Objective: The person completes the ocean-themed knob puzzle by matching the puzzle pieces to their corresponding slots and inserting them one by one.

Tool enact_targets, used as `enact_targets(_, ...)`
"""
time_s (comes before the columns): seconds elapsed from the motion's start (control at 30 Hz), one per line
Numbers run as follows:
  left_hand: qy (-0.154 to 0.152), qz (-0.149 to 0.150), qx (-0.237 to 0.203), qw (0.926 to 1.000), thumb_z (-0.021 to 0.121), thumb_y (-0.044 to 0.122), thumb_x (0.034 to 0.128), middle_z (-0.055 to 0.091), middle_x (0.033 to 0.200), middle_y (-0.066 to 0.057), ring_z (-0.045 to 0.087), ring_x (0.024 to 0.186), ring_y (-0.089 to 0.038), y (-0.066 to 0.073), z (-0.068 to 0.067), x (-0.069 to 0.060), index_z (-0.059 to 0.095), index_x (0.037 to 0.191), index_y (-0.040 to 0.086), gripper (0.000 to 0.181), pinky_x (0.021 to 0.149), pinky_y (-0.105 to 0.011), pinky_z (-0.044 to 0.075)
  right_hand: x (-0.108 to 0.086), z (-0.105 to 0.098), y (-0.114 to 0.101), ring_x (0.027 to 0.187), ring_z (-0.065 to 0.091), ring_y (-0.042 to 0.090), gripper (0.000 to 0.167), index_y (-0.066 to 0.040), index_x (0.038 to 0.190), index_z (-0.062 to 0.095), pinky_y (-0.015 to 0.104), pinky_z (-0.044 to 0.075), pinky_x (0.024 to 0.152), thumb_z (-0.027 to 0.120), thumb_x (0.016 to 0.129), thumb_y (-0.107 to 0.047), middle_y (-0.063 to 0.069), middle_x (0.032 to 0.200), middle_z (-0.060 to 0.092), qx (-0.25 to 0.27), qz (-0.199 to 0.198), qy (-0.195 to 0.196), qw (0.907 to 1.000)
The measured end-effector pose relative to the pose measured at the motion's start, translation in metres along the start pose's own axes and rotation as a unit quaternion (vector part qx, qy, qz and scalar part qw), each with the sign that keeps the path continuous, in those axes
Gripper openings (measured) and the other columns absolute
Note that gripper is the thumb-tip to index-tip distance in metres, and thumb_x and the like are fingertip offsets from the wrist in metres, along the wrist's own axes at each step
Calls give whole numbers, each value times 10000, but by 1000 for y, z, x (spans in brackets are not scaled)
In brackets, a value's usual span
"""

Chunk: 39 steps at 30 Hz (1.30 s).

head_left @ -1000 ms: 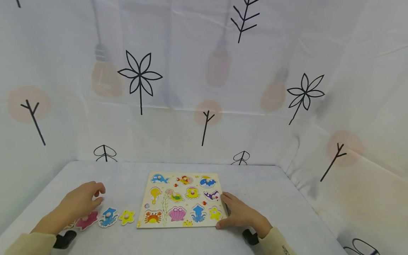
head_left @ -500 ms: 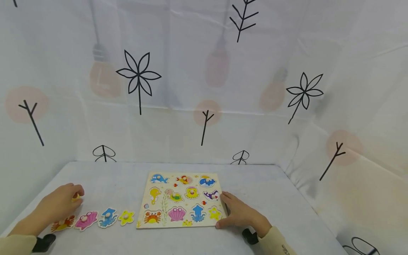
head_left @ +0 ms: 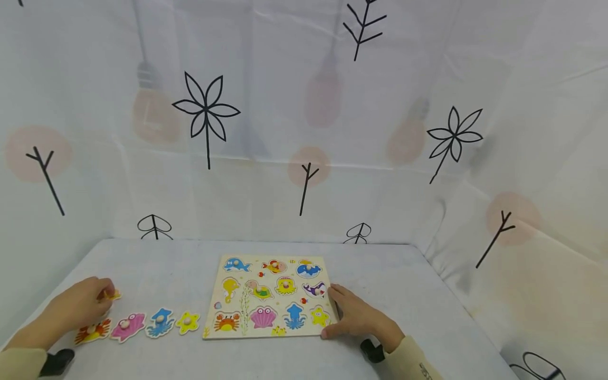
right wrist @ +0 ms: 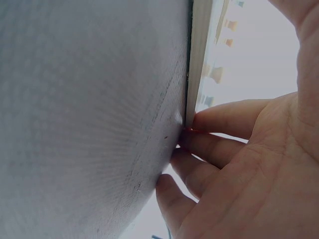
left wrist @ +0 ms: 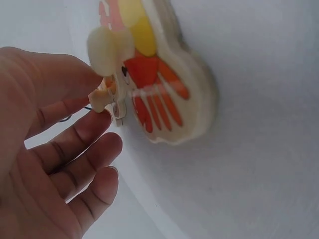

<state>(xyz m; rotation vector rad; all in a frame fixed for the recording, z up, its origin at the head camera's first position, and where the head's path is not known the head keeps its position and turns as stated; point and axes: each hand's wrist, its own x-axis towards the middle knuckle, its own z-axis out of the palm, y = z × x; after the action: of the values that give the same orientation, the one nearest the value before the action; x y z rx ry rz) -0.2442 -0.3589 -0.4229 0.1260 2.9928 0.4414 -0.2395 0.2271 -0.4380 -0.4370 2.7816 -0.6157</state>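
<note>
In the head view, the left hand (head_left: 78,303) seems to pinch a yellow-orange puzzle piece (head_left: 114,295) at the left of the bench (head_left: 266,361), behind the crab piece (head_left: 93,330); the left wrist view shows its fingertips about a pale knob (left wrist: 99,99). The right hand (head_left: 356,315) rests its fingers, lightly spread, against the right edge of the puzzle board (head_left: 280,299), thumb at the near corner.

The piece should be light, stiff and hard to break, perhaps a little slick on its printed face; the knob is the natural hold, with the thick rim as a second choice. The flat board likely slides easily unless steadied.

Its figure is mostly covered by the fingers. The crab piece has a pale border, orange legs and a round knob; the pink shell piece (head_left: 128,327), blue squid piece (head_left: 160,323) and yellow starfish piece (head_left: 188,322) continue the row toward the board.
</note>
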Motion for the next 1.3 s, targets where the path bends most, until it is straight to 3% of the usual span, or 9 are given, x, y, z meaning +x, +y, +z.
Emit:
enact_targets(0.37, -185, -114, -188, 9996, 665, 142, 820, 490, 767, -44, 468, 680, -183, -5, 1, -2, 591, 937, 32, 177, 569, -325, 413, -1, 0, -1, 1387, 266, 353, 1111, -61, 1469, 335, 572, 254, 1066, 790, 616, -609, 129, 1529, 268, 22, -29, 28, 10000)
enact_targets(0.93, -111, -138, -248, 9995, 664, 128, 817, 501, 771, -48, 471, 677, -187, -6, 1, 0, 593, 933, 27, 170, 565, -329, 424, -1, -1, 1, 1389, 261, 351, 1117, -66, 1475, 321, 568, 252, 1069, 776, 623, -627, 130, 1532, 260, -26, -122, -2, 9999)
enact_targets(1.1, -108, -149, -249, 9995, 656, 136, 826, 512, 792, -52, 475, 678, -187, 1, -3, 1, 593, 955, 27, 180, 561, -332, 429, -1, 0, 0, 1391, 258, 349, 1117, -68, 1475, 324, 569, 250, 1069, 783, 618, -619, 127, 1534, 259, -5, -59, -14, 10000)
enact_targets(1.3, -5, 12, -57, 10000, 673, 156, 828, 512, 796, -43, 477, 696, -190, 20, -6, 1, 602, 952, 46, 181, 572, -337, 429, 0, 1, 1, 1393, 256, 347, 1123, -72, 1475, 326, 571, 249, 1068, 788, 610, -619, 121, 1536, 257, 15, -6, 3, 10000)
